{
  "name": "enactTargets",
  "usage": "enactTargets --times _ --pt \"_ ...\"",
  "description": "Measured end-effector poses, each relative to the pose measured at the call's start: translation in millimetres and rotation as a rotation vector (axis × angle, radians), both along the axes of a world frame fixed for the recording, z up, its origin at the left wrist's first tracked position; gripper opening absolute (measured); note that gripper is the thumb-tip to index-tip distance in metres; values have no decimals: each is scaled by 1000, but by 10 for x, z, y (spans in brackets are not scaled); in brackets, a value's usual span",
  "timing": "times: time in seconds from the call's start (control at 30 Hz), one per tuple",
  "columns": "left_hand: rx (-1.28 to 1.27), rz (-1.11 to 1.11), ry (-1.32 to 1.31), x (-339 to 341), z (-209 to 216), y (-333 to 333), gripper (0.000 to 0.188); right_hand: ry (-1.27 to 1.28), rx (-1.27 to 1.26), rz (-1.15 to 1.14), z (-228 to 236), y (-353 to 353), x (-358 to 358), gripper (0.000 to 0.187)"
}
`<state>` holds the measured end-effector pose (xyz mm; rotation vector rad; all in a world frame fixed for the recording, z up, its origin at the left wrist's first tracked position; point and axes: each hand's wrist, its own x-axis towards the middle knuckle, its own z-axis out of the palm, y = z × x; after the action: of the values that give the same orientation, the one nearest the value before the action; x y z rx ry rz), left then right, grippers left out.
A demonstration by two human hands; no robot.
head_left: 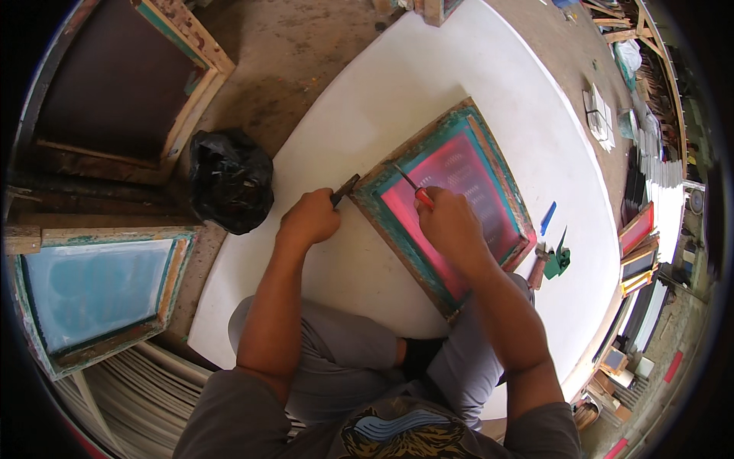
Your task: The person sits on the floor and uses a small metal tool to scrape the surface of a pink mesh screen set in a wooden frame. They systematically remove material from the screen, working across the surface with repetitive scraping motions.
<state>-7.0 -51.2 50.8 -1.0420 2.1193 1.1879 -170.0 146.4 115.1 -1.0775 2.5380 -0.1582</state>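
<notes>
A screen-printing frame [394, 243] of worn wood, edged in green, lies tilted across a white board, partly over my right leg. Its mesh [472, 164] is pink with rows of faint print. My right hand [453, 226] is closed round a red-handled screwdriver [424, 199], whose thin shaft points at the frame's upper left edge. At the frame's left corner, my left hand [308, 219] grips a dark tool [345, 190]; its tip reaches the wood, and its exact kind is hard to make out.
Right of the frame lie a blue strip [547, 218], a green scrap [563, 257] and a tool with a reddish-brown handle [537, 268]. A black plastic bag [231, 183] stands at left, near a blue-meshed screen frame [99, 287] and a dark one [115, 84].
</notes>
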Motion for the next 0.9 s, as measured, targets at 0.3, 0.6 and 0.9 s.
enactTargets --times 0.3,0.6,0.9 --pt "-18 5 14 9 -42 20 34 115 284 -8 -95 -25 238 31" --pt "-21 10 30 13 -41 5 35 -37 -49 -43 -310 228 161 38" --pt "12 10 9 -5 -7 -18 37 -90 -234 -11 -489 352 2 40"
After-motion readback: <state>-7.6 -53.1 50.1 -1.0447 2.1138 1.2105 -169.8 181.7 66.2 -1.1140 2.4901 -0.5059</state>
